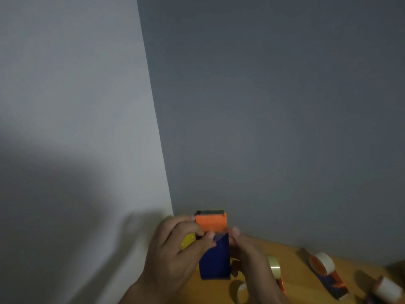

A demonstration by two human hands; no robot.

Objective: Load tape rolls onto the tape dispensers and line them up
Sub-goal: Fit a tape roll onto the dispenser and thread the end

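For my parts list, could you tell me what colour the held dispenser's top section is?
Orange, on the dispenser above its dark blue body; head view.

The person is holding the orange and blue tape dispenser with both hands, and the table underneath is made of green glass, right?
Not quite. The head view shows both the left hand and the right hand holding the orange and blue tape dispenser, but the table is brownish-orange and looks like wood, not green glass.

Wooden table at lower right, grey wall, paler wall
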